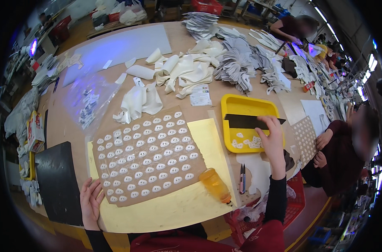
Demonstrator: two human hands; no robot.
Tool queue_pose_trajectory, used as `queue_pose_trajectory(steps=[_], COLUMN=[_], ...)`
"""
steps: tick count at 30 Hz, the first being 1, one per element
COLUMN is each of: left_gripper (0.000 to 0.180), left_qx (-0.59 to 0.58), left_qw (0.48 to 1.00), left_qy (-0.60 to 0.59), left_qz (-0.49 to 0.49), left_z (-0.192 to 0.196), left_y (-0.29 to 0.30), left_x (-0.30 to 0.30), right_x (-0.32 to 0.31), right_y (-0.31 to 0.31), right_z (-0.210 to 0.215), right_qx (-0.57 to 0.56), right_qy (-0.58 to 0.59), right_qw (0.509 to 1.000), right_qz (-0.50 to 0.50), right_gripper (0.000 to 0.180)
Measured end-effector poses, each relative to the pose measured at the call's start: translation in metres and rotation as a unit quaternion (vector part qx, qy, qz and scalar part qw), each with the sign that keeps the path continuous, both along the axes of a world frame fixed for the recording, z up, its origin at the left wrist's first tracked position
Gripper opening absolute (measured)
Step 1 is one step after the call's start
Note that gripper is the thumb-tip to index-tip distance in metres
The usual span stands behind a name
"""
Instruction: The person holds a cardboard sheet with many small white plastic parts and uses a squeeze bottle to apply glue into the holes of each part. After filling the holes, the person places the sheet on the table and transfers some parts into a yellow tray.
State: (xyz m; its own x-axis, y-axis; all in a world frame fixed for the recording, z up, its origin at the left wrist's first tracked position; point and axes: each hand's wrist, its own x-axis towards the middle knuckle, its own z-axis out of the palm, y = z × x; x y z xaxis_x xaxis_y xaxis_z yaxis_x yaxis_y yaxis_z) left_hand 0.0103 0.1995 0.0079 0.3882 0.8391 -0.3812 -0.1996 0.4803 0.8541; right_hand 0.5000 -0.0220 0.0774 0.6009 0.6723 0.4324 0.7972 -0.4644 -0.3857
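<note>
My left hand (91, 198) rests with fingers loosely extended at the left edge of a pale yellow sheet (157, 214). A brown paper sheet (115, 164) lies on it, bearing rows of small white oval pieces (158, 157) with dark marks. Over a yellow plastic tray (228, 138) hovers my right hand (271, 140), thumb and fingers apart, nothing visible between them. Behind its fingers, a black strip (245, 121) lies across the tray. Loose white pieces (252, 143) sit in the tray's near part. An amber bottle (216, 184) lies on its side at the sheets' right.
Thread snips (242, 178) lie right of the bottle. Cream fabric pieces (186, 71) and grey stacks (235, 63) cover the far table. A black board (58, 180) is at the left, a red basket (298, 195) below right. A co-worker (342, 143) sits at the right.
</note>
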Motion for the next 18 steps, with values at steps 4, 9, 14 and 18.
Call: queue_pose_trajectory(steps=[4,9,14,18], left_gripper=[0.04,0.04,0.04,0.04], left_qx=[0.005,0.012,0.014,0.017], left_qw=[1.0,1.0,1.0,0.999], left_qy=[-0.013,0.001,-0.008,-0.024], left_qz=[-0.007,-0.008,-0.002,-0.01], left_z=[-0.001,-0.001,-0.001,0.001], left_y=[0.0,-0.001,-0.001,-0.003], left_x=[0.0,-0.001,-0.004,-0.003], right_x=[0.017,0.037,0.045,0.098], right_y=[0.003,-0.015,-0.029,-0.074], right_z=[-0.004,-0.027,-0.002,0.007], right_qx=[-0.01,0.093,0.211,0.179], right_qy=[-0.141,-0.095,-0.183,-0.088], right_qw=[0.99,0.99,0.946,0.942], right_qz=[-0.005,-0.036,-0.166,-0.271], right_gripper=[0.026,0.021,0.028,0.03])
